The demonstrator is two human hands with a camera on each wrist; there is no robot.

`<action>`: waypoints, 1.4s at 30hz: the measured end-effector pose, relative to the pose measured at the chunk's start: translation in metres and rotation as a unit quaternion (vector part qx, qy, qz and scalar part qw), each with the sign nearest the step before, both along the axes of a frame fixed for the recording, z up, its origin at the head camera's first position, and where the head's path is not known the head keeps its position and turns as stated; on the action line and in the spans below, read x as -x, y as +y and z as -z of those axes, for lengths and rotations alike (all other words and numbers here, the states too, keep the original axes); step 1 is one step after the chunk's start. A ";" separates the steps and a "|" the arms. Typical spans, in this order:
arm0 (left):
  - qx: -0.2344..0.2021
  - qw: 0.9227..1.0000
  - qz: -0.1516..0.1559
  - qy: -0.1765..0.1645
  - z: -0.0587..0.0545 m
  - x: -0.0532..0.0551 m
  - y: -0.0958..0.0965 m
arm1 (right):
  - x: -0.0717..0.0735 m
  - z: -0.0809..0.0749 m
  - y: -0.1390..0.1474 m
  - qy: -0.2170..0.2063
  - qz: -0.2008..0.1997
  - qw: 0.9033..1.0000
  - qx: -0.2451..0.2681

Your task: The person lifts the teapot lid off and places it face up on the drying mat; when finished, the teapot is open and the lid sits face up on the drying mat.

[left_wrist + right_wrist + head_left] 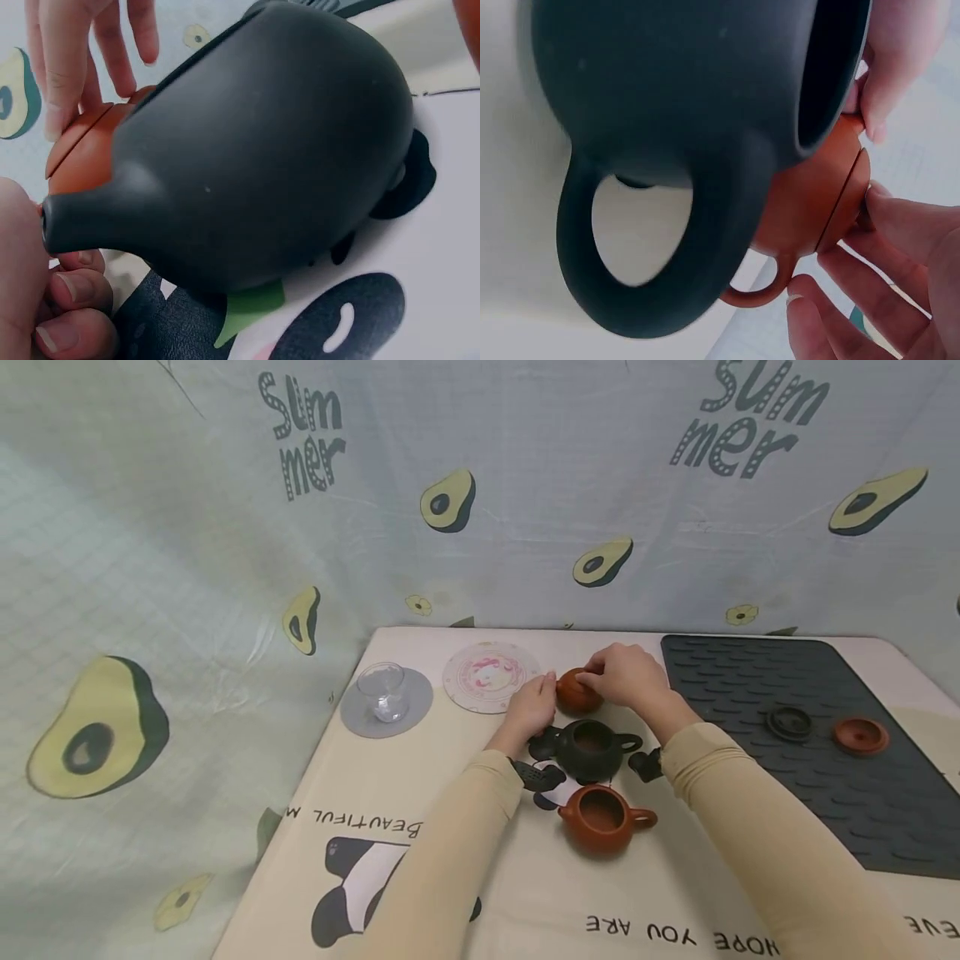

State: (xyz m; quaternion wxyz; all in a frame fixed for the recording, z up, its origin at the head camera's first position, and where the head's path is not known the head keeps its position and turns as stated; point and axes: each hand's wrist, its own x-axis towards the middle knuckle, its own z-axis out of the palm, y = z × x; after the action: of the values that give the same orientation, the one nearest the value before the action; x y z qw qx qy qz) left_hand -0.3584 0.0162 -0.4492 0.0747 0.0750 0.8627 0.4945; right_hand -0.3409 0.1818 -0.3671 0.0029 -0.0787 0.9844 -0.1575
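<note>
A small reddish-brown clay teapot (574, 695) stands at the back, its lid (849, 206) seated on top with the seam showing. My left hand (531, 706) pinches its spout from the left. The right hand (626, 675) reaches over from the other side, thumb and fingers gripping the lid at its knob. Just in front, a black teapot (591, 756) without a lid fills much of both wrist views. Nearest me is another reddish-brown teapot (600, 827), also lidless, its handle pointing right.
On the dark ridged mat (750, 677) at right lie a black lid (789, 723) and a reddish-brown lid (861, 737). To the left, a clear glass cup (386, 693) stands on a grey round coaster (352, 714), beside a pink-patterned round mat (487, 677).
</note>
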 end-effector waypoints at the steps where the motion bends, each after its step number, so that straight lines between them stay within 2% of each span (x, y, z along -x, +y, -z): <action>1: 0.008 1.000 0.002 0.005 0.000 0.000 0.000 | 0.000 -0.001 0.000 -0.001 -0.001 1.000 -0.003; 6: 0.019 1.000 0.004 0.006 -0.001 -0.001 -0.001 | -0.003 -0.002 -0.002 0.001 0.003 1.000 -0.009; 15: 0.016 1.000 -0.002 0.005 0.001 -0.002 -0.001 | -0.008 0.008 -0.003 0.011 0.042 0.998 0.038; 22: 0.024 0.999 -0.005 0.029 0.004 -0.002 -0.001 | -0.011 0.010 -0.001 0.040 0.042 0.997 0.053; 29: 0.024 0.999 -0.011 0.030 0.003 -0.007 0.000 | -0.015 0.011 -0.001 0.041 0.042 0.996 0.074; 33: 0.018 0.999 -0.012 0.029 0.002 -0.009 0.002 | -0.018 0.009 0.000 0.046 0.056 0.994 0.082; 39: 0.020 0.999 -0.019 0.044 0.001 -0.009 0.003 | -0.020 0.005 0.002 0.064 0.057 0.991 0.104; 42: 0.019 0.999 -0.018 0.046 0.003 -0.008 0.003 | -0.020 0.005 0.004 0.054 0.055 0.989 0.125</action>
State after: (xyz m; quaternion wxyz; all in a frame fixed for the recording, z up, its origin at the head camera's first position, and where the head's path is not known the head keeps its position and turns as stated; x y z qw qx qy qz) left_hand -0.3502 0.0190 -0.4517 0.0271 0.0805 0.8758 0.4751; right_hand -0.3206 0.1860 -0.3718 -0.0691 -0.0322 0.9585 -0.2748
